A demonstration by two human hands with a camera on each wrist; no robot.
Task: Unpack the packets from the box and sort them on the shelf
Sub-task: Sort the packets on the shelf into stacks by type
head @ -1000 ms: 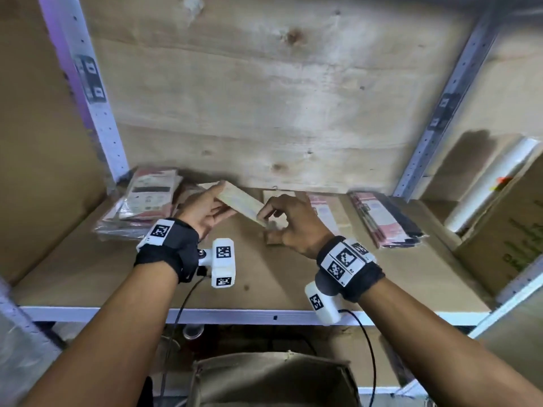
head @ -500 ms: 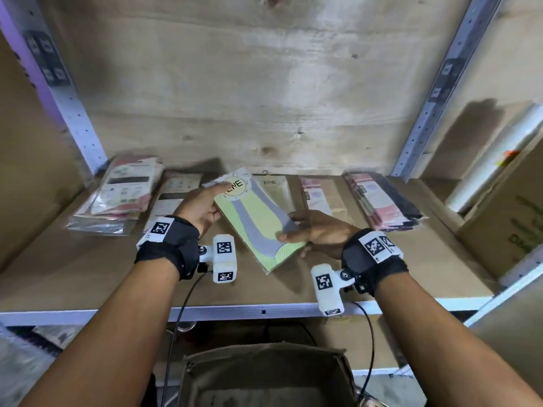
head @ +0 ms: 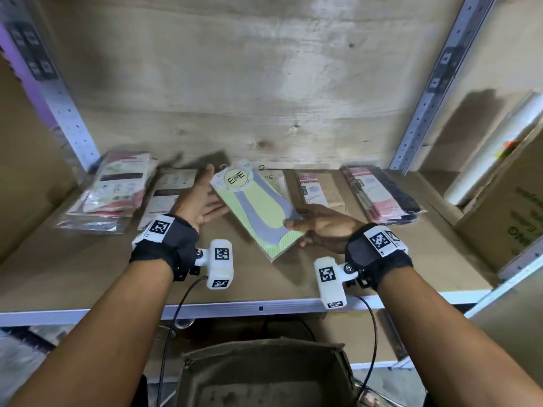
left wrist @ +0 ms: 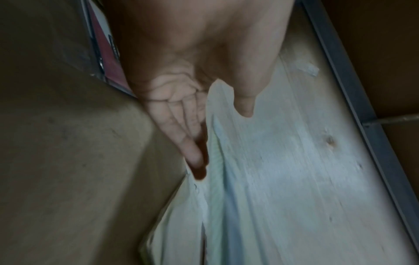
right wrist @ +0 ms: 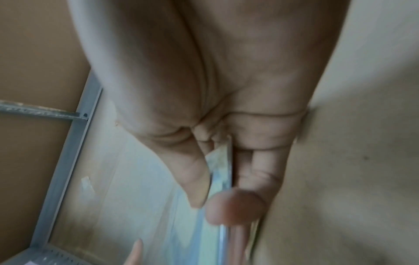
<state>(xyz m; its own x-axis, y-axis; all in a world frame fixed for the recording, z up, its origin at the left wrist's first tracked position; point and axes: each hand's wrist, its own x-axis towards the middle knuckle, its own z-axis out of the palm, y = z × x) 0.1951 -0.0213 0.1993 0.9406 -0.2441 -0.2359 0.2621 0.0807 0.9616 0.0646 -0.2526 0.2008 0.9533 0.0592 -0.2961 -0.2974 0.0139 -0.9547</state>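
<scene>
A yellow-green packet (head: pixel 258 207) with a grey sock shape and a round "EME" label lies tilted over the middle of the wooden shelf (head: pixel 88 274). My right hand (head: pixel 320 227) pinches its lower right edge, thumb on top and fingers beneath; the right wrist view shows the packet edge (right wrist: pixel 221 161) between thumb and fingers (right wrist: pixel 256 179). My left hand (head: pixel 199 198) is flat with straight fingers (left wrist: pixel 181 125) against the packet's left edge (left wrist: pixel 215 157). The open cardboard box (head: pixel 264 377) stands below the shelf.
Along the back of the shelf lie a pink stack (head: pixel 117 195) at the left, a white packet (head: pixel 167 195), beige packets (head: pixel 320 192) and a pink-and-black stack (head: pixel 382 198). A printed carton (head: pixel 514 224) and a white roll (head: pixel 493 148) fill the right bay.
The packet, held edge-up between both hands a second ago, has been turned face up and lowered toward the shelf. My left hand has let go and flattened beside it.
</scene>
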